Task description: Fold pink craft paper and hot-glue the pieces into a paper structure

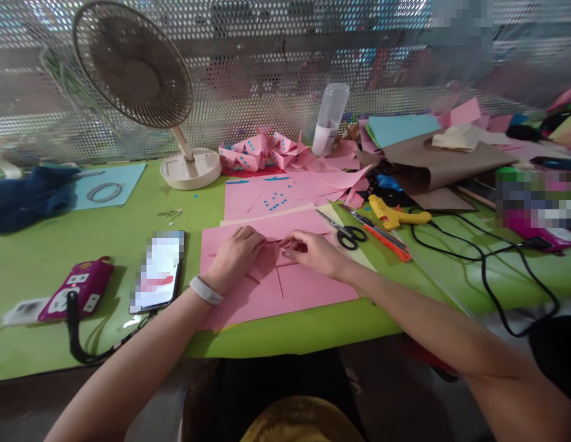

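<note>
On the green table (83, 245), pink paper (285, 288) lies just left of the scissors (345, 233). Left hand (234, 255) and right hand (313, 252) press it, fingers pinching a fold.

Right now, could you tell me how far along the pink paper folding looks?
Done: a heap of folded pink pieces with blue dots sits by the fan base. In hand: the left hand and right hand press a fold in a small pink piece on a pink sheet. Left: flat pink sheets, one dotted, lie unfolded behind; scissors and glue gun lie idle.
</note>
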### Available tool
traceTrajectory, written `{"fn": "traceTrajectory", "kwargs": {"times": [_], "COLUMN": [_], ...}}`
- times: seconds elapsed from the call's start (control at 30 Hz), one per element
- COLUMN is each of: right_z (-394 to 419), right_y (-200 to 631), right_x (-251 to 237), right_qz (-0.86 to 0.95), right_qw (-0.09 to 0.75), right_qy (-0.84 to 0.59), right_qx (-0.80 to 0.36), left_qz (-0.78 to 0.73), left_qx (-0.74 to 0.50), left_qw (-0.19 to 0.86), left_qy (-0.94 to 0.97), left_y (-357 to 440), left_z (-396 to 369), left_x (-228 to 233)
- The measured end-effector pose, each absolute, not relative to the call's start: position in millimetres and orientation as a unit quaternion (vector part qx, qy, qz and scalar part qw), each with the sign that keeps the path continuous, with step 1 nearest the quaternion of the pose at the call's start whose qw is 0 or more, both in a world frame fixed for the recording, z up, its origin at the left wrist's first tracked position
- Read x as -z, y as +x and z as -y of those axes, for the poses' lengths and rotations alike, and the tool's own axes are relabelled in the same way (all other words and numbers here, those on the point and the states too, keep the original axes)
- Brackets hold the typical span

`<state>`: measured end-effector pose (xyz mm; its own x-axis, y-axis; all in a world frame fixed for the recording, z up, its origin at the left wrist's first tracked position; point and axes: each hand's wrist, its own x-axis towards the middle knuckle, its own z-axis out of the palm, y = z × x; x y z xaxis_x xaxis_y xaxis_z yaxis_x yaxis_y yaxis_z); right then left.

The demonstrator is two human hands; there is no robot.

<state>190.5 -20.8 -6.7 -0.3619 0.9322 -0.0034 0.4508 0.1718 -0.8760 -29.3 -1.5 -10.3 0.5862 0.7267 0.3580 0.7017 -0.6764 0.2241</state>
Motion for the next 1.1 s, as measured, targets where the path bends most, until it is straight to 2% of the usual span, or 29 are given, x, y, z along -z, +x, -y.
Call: {"fn": "traceTrajectory", "kwargs": {"times": [0.2,0.4,0.77,1.1], "right_z": [13,11,19,16], "right_y": [186,183,179,179], "right_x": [5,7,12,14], "right_qz": [0.72,0.716,0.728,0.738], "right_qw": [0.254,0.272,0.279,0.269], "right_qy": [-0.495,-0.528,-0.545,-0.541], "right_qx": [-0.415,-0.367,-0.308,-0.301], "left_qz": [-0.399,-0.39,-0.393,-0.354], "left_qx": [-0.211,-0.211,-0.134,-0.092], "left_qw": [0.031,0.039,0.054,0.007], "left_qy": [0.892,0.896,0.908,0.931], "left_y": [-30,-33,-34,-35], "left_z": [1,3,25,25], "left_x": [11,14,9,18]}}
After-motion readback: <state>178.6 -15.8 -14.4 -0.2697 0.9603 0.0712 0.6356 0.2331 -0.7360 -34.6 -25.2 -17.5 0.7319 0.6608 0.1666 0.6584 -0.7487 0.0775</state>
